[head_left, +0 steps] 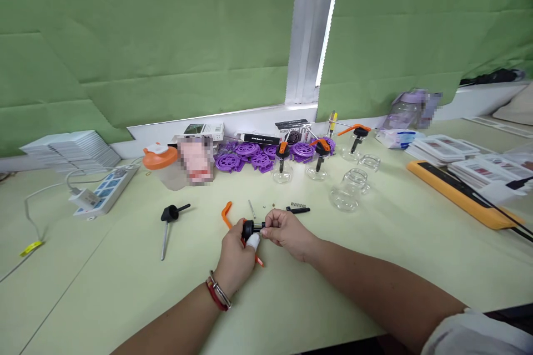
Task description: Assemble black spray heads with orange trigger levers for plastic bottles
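Left hand [236, 258] curled round a black part [249, 229] over the table [137, 294], my grip hiding much of it. Right hand [287, 233] pinched at its metal rod [257, 226], contact hidden. Can't tell if orange bits [226, 214] join.

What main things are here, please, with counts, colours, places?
table: one, green, underneath
power strip: one, white, left
panel stack: one, white, back left
lidded cup: one, orange top, back left
openwork parts: several, purple, back centre
topped jars: three, clear, back centre
bare glassware: at least two, clear, centre right
yellow bar: one, yellow, right
rod piece: one, black, centre left
spring: one, dark, centre
held part: one, black, centre
left hand: one, white thumb cover, centre
right hand: one, bare, centre
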Tool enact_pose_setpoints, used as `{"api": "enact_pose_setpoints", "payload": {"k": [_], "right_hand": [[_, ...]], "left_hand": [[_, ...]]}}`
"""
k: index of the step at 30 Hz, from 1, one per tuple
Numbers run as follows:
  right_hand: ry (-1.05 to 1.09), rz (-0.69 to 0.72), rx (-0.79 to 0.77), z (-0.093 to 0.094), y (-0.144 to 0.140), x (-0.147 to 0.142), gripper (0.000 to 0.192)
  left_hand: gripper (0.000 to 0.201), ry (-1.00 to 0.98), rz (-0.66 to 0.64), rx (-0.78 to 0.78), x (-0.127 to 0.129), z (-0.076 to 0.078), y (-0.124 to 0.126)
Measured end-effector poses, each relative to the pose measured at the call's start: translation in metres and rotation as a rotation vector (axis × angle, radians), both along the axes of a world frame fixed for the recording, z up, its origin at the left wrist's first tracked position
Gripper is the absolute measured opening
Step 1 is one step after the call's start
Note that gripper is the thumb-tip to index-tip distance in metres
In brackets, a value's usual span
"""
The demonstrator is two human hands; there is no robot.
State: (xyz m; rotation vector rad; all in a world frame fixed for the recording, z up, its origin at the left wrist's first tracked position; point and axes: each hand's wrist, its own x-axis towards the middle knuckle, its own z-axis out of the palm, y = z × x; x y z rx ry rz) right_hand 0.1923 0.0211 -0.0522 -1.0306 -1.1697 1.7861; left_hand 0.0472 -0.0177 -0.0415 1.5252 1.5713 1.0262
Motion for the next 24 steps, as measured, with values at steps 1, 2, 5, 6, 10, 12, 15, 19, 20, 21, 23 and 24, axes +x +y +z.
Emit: {"api": "enact_pose_setpoints", "payload": {"k": [1,2,5,6,10,12,15,19,20,21,23,24], "right_hand": [[-0.001,-0.004,0.000,0.000,0.000,0.000,0.029],[0.001,-0.013,-0.006,0.000,0.000,0.000,0.030],[0.001,-0.032,-0.038,0.002,-0.001,0.001,0.038],[-0.003,-0.033,-0.048,0.003,-0.001,0.002,0.041],[-0.031,-0.001,-0.071,0.007,0.001,0.004,0.044],[-0.039,0.015,-0.076,0.007,0.002,0.004,0.043],[-0.037,0.034,-0.073,0.004,0.004,0.005,0.043],[-0.021,0.124,-0.066,0.003,0.005,0.008,0.044],[-0.016,0.151,-0.058,0.004,0.004,0.009,0.044],[-0.009,0.176,-0.046,0.005,0.004,0.010,0.044],[0.001,0.220,-0.014,0.006,0.003,0.012,0.045],[0.004,0.238,0.002,0.007,0.003,0.012,0.045]], "left_hand": [[0.016,-0.003,-0.001,0.000,0.000,0.000,0.000],[0.016,-0.008,-0.003,0.002,0.000,0.000,0.000],[0.016,-0.017,-0.005,-0.007,0.000,0.000,0.000],[0.017,-0.016,-0.004,-0.011,0.000,0.000,0.000],[0.020,-0.011,0.013,-0.006,-0.001,0.000,0.000],[0.020,-0.023,0.019,-0.003,-0.001,0.001,-0.001],[0.019,-0.036,0.018,-0.018,-0.002,0.002,0.000],[0.019,-0.068,0.075,-0.086,-0.004,0.003,0.001],[0.019,-0.095,0.061,-0.119,-0.005,0.003,0.002],[0.020,-0.131,0.031,-0.152,-0.005,0.004,0.002],[0.020,-0.204,-0.020,-0.200,-0.006,0.006,0.002],[0.021,-0.230,-0.031,-0.202,-0.006,0.007,0.002]]}}
